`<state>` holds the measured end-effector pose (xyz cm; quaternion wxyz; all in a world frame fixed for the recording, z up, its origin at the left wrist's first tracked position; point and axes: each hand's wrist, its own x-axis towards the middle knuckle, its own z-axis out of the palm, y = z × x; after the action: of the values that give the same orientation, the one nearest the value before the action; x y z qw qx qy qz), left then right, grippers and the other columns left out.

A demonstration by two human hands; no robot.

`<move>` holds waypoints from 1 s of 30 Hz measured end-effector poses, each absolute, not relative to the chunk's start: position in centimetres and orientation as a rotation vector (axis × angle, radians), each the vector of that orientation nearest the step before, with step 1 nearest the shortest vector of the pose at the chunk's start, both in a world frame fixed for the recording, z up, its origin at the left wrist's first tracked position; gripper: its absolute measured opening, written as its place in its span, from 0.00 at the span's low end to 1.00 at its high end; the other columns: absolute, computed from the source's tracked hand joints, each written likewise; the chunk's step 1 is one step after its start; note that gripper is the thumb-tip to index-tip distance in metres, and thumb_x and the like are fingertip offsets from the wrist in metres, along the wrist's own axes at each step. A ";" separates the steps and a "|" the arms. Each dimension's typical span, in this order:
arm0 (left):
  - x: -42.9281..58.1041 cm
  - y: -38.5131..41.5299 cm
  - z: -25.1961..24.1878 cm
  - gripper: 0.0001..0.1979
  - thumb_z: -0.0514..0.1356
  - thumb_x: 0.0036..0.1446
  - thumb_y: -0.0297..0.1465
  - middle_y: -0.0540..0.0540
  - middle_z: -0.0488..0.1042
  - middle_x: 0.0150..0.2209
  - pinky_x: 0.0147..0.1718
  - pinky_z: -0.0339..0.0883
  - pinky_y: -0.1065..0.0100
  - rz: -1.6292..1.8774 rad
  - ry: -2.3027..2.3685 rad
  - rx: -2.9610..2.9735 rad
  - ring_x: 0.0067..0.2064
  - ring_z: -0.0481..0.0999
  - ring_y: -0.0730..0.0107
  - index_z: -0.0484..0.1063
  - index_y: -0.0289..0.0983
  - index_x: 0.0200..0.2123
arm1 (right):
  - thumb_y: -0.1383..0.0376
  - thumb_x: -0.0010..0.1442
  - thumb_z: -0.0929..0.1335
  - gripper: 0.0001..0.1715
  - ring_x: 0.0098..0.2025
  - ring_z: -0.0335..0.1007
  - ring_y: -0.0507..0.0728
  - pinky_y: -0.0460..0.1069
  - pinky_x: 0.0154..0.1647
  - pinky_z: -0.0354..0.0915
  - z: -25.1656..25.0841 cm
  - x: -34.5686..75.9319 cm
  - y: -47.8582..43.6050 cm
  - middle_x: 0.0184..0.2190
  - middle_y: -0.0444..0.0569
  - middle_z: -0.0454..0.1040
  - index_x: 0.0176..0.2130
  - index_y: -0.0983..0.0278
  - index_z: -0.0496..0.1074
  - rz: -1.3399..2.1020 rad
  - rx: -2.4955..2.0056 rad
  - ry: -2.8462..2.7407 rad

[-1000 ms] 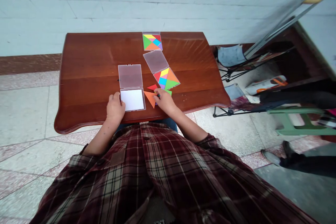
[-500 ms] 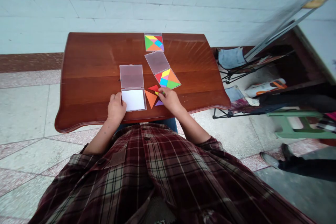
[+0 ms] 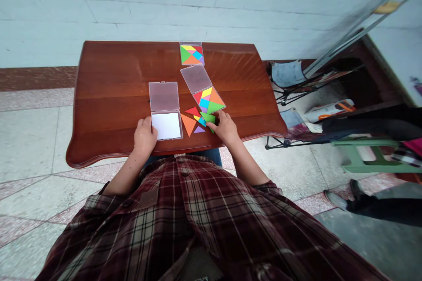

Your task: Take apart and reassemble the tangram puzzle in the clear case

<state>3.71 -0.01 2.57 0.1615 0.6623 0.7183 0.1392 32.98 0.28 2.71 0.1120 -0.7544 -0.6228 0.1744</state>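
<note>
My left hand grips the left edge of an opened plastic tangram case, its fingers curled. A plain white sheet fills the base, and the clear lid lies folded back. To the right, my right hand pinches a green triangle tangram piece, which is partly hidden by the fingers. Loose beside the case are an orange triangle, a red triangle and a purple triangle. Yellow and blue pieces lie partly under the green one.
Two tangram cases full of coloured pieces, one near and one farther back, lie on the wooden table. Its far edge faces a tiled wall. On the right are folding chairs, a green stool and another person's legs.
My right hand has shifted slightly right and now has the green triangle between its fingers, uncovering the yellow and blue pieces. My left hand keeps its hold on the case.
</note>
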 end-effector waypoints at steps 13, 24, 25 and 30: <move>3.5 -0.1 2.1 0.17 0.52 0.56 0.25 0.40 0.70 0.41 0.45 0.68 0.61 0.457 2.038 1.909 0.44 0.73 0.58 0.70 0.34 0.49 | 0.59 0.60 0.66 0.27 0.47 0.70 0.64 0.55 0.48 0.66 3.2 32.6 0.7 0.49 0.60 0.71 0.56 0.67 0.67 0.483 -2.245 -1.979; 3.5 0.0 2.0 0.18 0.52 0.56 0.25 0.39 0.70 0.42 0.46 0.67 0.61 0.449 2.038 1.912 0.46 0.73 0.57 0.70 0.33 0.50 | 0.58 0.57 0.69 0.34 0.48 0.70 0.64 0.56 0.47 0.66 3.2 33.0 0.5 0.51 0.58 0.69 0.60 0.64 0.63 0.568 -2.250 -2.004; 3.5 0.0 2.0 0.18 0.52 0.56 0.25 0.38 0.70 0.42 0.46 0.68 0.61 0.449 2.038 1.916 0.46 0.72 0.57 0.70 0.33 0.49 | 0.58 0.57 0.69 0.34 0.48 0.70 0.64 0.56 0.47 0.66 3.2 33.0 0.6 0.52 0.58 0.69 0.60 0.64 0.62 0.570 -2.253 -2.013; 3.6 0.0 2.3 0.17 0.52 0.55 0.25 0.40 0.71 0.41 0.45 0.68 0.61 0.465 2.040 1.917 0.44 0.72 0.57 0.70 0.34 0.47 | 0.58 0.59 0.67 0.32 0.48 0.71 0.65 0.56 0.47 0.66 3.4 32.8 0.8 0.52 0.59 0.68 0.60 0.64 0.63 0.558 -2.262 -2.046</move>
<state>3.56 -0.03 2.33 0.1515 0.6679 0.7105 0.1618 32.81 0.83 3.43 0.0204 -0.7293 -0.6598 0.1798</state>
